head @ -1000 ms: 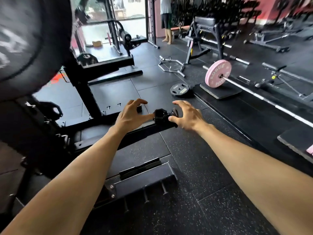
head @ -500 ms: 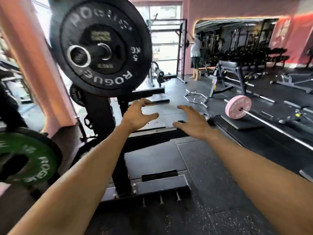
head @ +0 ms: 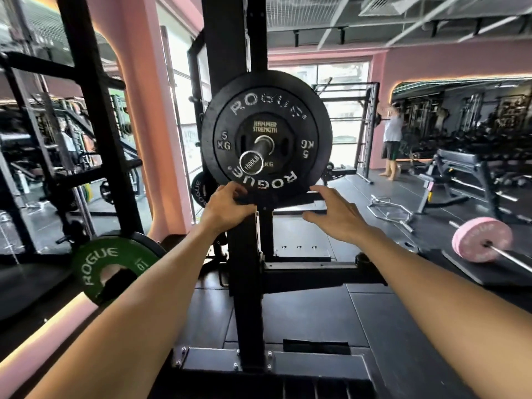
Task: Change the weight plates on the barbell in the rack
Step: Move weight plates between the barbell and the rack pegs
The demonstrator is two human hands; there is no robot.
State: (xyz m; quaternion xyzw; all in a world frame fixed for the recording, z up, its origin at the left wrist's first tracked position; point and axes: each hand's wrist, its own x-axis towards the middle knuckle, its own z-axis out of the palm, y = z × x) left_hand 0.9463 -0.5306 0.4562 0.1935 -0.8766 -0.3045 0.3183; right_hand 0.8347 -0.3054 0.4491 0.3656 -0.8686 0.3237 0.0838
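Observation:
The barbell's sleeve end (head: 251,165) points at me from the black rack upright (head: 230,38). On it sits a black 5 kg Rogue plate (head: 313,122) with a smaller black Hammer Strength plate (head: 264,128) in front of it. No collar shows on the sleeve. My left hand (head: 227,208) is at the Rogue plate's lower left rim, its curved fingertips touching the edge. My right hand (head: 336,214) is spread open just below the lower right rim, with its fingertips close to the rim.
A green 10 kg Rogue plate (head: 95,260) hangs on a peg at lower left. At right a barbell with a pink plate (head: 482,243) lies on the floor, with a hex bar (head: 388,211) and a bench (head: 460,165) behind it. A person (head: 391,139) stands far back.
My view rose from the floor to the loaded sleeve. Both hands left the black collar low by the rack base and lifted to the Rogue plate's lower rim.

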